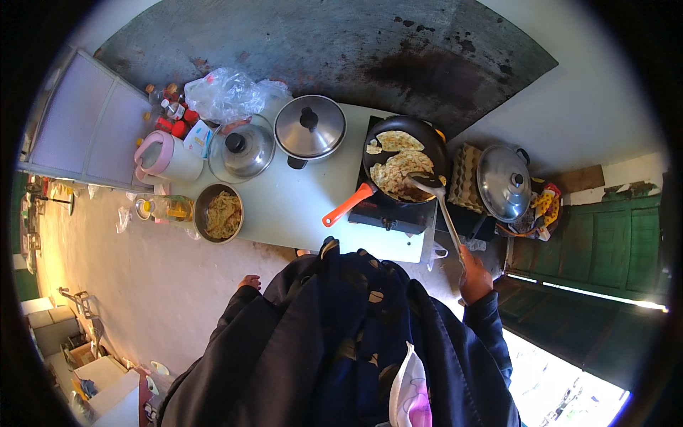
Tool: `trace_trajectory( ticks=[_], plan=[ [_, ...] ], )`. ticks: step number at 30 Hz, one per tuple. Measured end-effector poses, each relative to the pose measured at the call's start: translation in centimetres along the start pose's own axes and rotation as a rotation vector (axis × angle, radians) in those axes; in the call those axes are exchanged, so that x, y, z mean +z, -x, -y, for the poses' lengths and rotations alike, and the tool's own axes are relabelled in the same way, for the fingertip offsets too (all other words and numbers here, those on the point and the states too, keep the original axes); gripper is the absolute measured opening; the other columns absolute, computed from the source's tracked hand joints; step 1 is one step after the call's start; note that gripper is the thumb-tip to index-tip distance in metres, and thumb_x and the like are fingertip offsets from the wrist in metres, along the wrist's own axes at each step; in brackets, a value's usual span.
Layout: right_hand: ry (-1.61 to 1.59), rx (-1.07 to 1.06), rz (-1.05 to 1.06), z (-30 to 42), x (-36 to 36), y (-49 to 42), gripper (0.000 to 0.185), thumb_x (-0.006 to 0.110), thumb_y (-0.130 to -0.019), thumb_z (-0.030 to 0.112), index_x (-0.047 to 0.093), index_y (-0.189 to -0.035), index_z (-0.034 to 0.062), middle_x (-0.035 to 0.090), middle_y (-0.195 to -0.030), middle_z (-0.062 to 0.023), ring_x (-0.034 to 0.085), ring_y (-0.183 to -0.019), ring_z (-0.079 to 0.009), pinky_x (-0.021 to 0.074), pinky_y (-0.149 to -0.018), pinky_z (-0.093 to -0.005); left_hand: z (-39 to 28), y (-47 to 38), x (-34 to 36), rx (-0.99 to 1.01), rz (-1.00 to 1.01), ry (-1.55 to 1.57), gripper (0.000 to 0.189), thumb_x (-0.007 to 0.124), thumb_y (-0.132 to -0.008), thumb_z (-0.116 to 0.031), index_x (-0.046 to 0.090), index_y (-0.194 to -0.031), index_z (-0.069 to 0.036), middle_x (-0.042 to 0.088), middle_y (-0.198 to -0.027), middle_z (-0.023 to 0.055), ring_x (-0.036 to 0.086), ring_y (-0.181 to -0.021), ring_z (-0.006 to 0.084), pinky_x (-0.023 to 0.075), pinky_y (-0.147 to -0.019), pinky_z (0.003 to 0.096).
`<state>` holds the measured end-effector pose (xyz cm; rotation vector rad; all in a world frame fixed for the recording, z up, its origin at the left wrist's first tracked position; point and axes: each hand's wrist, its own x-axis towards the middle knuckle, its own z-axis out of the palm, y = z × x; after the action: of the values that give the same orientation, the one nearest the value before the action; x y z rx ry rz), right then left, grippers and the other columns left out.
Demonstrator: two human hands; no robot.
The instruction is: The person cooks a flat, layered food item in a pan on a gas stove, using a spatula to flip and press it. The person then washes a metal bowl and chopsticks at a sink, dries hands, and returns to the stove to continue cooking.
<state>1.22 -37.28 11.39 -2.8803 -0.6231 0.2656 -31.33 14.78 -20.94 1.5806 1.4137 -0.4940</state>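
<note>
My right hand [476, 278] grips the long handle of a cooking spatula [450, 224], whose dark head rests on the food at the right side of a black frying pan [380, 128]. In the pan lie a large browned piece of egg-like pancake [400, 169] and a smaller pale piece [400, 141] behind it. The pan sits on a black stove [395, 213], its orange handle [348, 205] pointing towards me. My left hand [251, 281] hangs beside my body, below the table edge, fingers loosely curled and apart, with nothing seen in it.
On the table [299, 213] stand a bowl [241, 205] of cooked food, an oil bottle [173, 208], a lidded pot [310, 128], a glass lid [243, 149] and a pink-and-white kettle [171, 159]. Right of the stove are egg trays [465, 176] and another lidded pot [504, 184].
</note>
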Motion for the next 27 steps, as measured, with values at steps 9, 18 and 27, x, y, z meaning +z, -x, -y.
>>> trace_trajectory(
  ticks=[9,18,27],
  plan=[
    [0.175,0.024,-0.017,-0.4,1.3,-6.7,0.061,0.049,-0.079,0.001,0.039,-0.137,0.0153,0.056,-0.094,-0.0193,0.061,-0.076,-0.0379,0.0498,-0.065,-0.0452,0.9,1.4,0.7,-0.002,0.021,-0.077,0.032,0.044,-0.085,-0.016,0.061,-0.111,-0.009,0.067,-0.096,0.0129,0.065,-0.084,0.0218,0.0537,-0.073,0.0358],
    [0.083,-0.093,-0.013,3.5,3.0,-11.3,0.060,0.048,-0.080,0.001,0.039,-0.138,0.0169,0.054,-0.091,-0.0186,0.061,-0.074,-0.0354,0.0491,-0.062,-0.0435,2.1,1.6,1.5,-0.035,-0.040,0.095,0.027,0.047,-0.084,-0.011,0.063,-0.105,-0.011,0.069,-0.087,0.0100,0.067,-0.073,0.0182,0.0550,-0.066,0.0336],
    [0.046,-0.142,0.145,1.0,0.2,-4.8,0.058,0.046,-0.080,0.003,0.041,-0.137,0.0169,0.056,-0.092,-0.0190,0.060,-0.078,-0.0391,0.0494,-0.065,-0.0468,1.8,2.7,1.6,0.054,-0.029,-0.133,0.026,0.047,-0.084,-0.014,0.063,-0.105,-0.012,0.069,-0.086,0.0095,0.067,-0.073,0.0179,0.0552,-0.065,0.0335]
  ],
)
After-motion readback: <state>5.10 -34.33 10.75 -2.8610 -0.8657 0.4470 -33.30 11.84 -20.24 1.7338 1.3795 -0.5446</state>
